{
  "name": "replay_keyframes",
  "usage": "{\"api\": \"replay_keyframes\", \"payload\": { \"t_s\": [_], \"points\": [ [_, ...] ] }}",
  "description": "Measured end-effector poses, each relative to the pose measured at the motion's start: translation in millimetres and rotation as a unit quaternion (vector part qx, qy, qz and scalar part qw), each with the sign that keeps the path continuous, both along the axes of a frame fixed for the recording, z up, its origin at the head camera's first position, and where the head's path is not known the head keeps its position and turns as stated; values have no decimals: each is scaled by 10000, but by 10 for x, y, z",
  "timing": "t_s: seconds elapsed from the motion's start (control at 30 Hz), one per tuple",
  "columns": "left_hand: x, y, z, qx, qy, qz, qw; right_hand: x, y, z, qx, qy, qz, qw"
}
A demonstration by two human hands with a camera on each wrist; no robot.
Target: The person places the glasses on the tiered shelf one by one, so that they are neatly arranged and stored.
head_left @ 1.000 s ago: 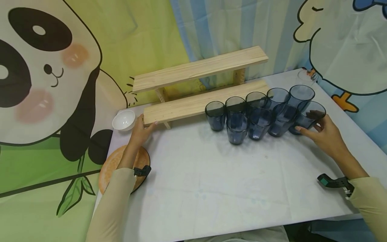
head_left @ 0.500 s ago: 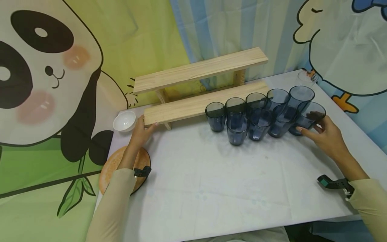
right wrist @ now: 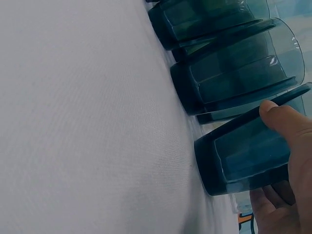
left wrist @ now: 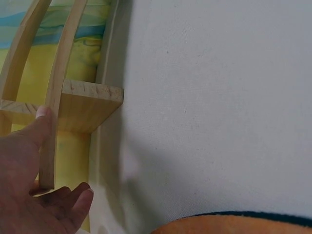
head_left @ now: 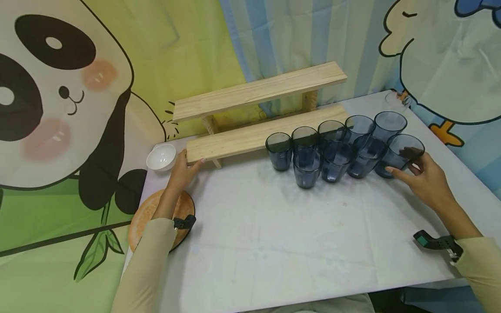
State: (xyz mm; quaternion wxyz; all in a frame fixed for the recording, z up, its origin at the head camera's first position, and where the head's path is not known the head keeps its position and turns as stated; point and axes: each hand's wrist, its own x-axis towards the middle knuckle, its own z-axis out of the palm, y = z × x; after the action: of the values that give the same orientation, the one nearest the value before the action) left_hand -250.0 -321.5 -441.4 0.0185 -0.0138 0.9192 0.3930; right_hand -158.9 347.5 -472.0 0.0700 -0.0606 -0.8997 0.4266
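My right hand grips a smooth, tapered, translucent blue glass at the front row's right end. My left hand pinches the straight-grained wooden shelf by its lower board's end. Only the head view shows the glossy round bowl.

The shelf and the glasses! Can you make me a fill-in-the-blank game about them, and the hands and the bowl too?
1. The shelf is made of ____.
2. The hand gripping the shelf is the ____ one.
3. The number of glasses held by the other hand is ____.
4. The colour of the bowl is ____.

Missing words: wood; left; one; white.
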Motion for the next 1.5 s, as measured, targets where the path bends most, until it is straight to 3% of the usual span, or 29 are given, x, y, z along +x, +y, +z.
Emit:
{"api": "replay_keyframes", "payload": {
  "t_s": [0.33,0.53,0.77,1.23,1.5],
  "points": [
    [3,26,10,-20,-15,6,10000,104,39,9,14,21,-1,10000],
    [10,26,59,-172,96,105,9998,134,57,95,-4,18,-63,10000],
    [6,12,56,-200,126,127,9996,157,53,279,-10,228,-274,9994],
    [1,-2,51,-166,95,93,9998,165,48,773,283,719,-195,9968],
    [-7,-1,50,-145,113,122,9998,91,47,989,383,865,-261,9952]
  ]
}}
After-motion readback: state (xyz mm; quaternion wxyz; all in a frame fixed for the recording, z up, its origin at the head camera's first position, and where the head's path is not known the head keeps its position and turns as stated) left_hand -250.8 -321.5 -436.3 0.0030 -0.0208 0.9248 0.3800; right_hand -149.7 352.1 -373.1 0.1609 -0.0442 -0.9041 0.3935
